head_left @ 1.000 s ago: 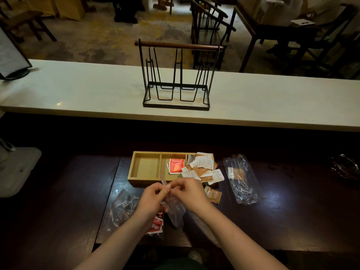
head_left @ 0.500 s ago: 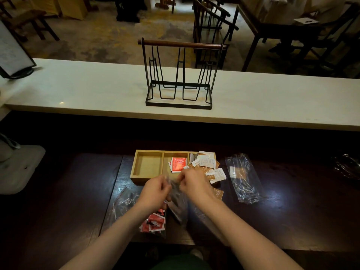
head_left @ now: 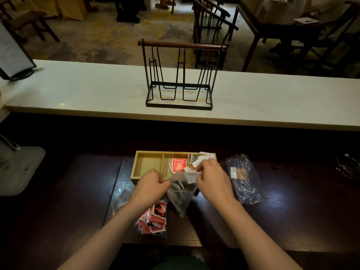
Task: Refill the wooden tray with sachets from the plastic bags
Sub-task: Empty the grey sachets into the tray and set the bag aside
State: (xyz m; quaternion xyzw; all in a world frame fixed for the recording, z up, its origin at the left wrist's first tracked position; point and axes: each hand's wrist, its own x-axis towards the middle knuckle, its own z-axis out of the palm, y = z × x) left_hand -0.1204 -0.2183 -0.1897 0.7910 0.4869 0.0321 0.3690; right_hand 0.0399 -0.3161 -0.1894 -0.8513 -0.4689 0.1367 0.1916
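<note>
Clear plastic: a person's two hands are pulling at the mouth of a small plastic bag (head_left: pixel 180 191) held just in front of the wooden tray (head_left: pixel 148 164), its dark contents hard to make out.
Left hand: the left hand (head_left: pixel 151 185) is curling closed, pinching the bag's left edge.
Right hand: the right hand (head_left: pixel 211 177) is closing on the bag's right edge, hovering over the tray's right end.
Key relation: the bag is hanging between both hands, its long axis running down and toward the person, its mouth facing the tray just beyond; the empty left compartment is lying nearest the left hand.
Tray: red sachets (head_left: pixel 179 164) are sitting in the middle compartment, while white and brown sachets (head_left: pixel 200 159) are heaping over the right one.
Surroundings: a bag of red sachets (head_left: pixel 153 219) is lying under the left forearm on the dark table (head_left: pixel 292 211); a nearly empty bag (head_left: pixel 242 178) is resting to the right, apart from the tray.
Obstacles: the spilling heap beneath the right hand appears likeliest to be knocked; the wire rack (head_left: pixel 180 75) on the white counter (head_left: pixel 78 88) is standing well clear.
</note>
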